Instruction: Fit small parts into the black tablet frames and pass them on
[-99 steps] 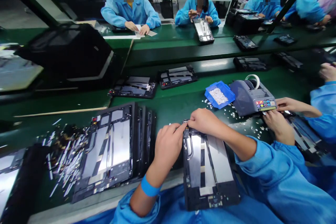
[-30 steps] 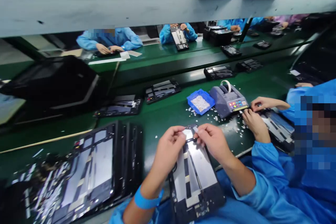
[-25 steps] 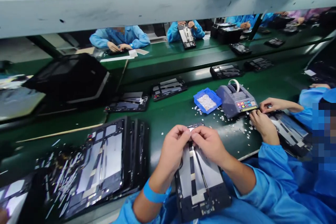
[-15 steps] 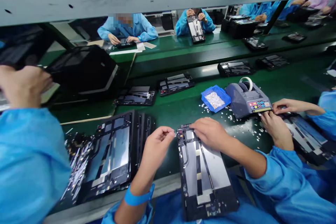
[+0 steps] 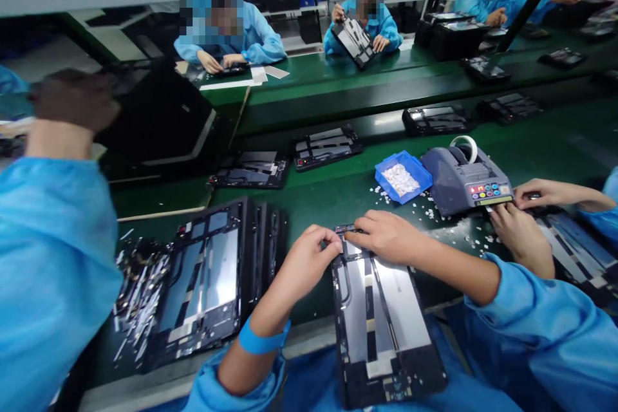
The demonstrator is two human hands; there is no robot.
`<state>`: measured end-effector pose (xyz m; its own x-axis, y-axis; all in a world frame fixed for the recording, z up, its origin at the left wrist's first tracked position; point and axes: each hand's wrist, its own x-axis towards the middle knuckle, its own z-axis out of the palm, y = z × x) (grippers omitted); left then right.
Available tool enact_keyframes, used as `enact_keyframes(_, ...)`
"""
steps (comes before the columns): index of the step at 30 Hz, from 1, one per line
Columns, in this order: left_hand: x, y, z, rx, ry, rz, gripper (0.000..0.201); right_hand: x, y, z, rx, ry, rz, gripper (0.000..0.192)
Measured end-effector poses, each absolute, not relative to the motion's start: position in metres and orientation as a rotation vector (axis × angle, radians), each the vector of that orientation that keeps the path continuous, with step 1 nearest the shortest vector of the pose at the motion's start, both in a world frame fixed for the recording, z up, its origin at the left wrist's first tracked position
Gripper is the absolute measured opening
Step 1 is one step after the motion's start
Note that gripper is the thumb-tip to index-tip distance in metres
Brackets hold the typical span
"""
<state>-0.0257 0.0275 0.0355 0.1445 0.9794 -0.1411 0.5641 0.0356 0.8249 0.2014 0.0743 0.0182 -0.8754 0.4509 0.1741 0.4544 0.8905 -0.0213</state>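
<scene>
Left hand and right hand pinching at the top edge of a tablet frame, frame stack left of them, blue tray beyond, on the green counter

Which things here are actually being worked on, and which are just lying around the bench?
In hand:
tablet frame, far end under left hand and right hand

Lying about:
stack of frames
blue tray
tape dispenser
frames on belt

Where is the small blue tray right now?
The small blue tray sits on the green bench, right of centre, beside the grey tape dispenser.
</scene>
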Motion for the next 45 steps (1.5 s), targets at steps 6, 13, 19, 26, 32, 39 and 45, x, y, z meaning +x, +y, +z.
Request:
enact_keyframes(6, -0.021, 0.039, 0.022, 1.602, 1.580, 0.649, 0.018, 0.202, 0.077, 0.014, -0.684, -2.887, 0.007, 0.030)
enact_keyframes(13, -0.016, 0.041, 0.014, 1.569, 1.639, 0.711, 0.020, 0.203, 0.077, 0.012, -0.676, -2.866, 0.050, 0.029)
enact_keyframes(19, -0.014, 0.042, 0.015, 1.628, 1.671, 0.683, 0.021, 0.203, 0.078, 0.012, -0.671, -2.858, 0.054, 0.028)
enact_keyframes(26, -0.009, 0.037, 0.011, 1.681, 1.737, 0.701, 0.016, 0.203, 0.078, 0.014, -0.694, -2.873, 0.077, 0.027)
enact_keyframes(32, -0.006, 0.034, 0.002, 1.571, 1.790, 0.795, 0.012, 0.203, 0.077, 0.014, -0.696, -2.852, 0.096, 0.026)
enact_keyframes(39, -0.004, 0.039, -0.001, 1.233, 1.687, 0.906, 0.020, 0.205, 0.079, 0.009, -0.679, -2.836, 0.118, 0.028)
enact_keyframes(45, -0.005, 0.046, -0.008, 1.155, 1.626, 0.883, 0.020, 0.203, 0.079, 0.009, -0.677, -2.837, 0.131, 0.029)
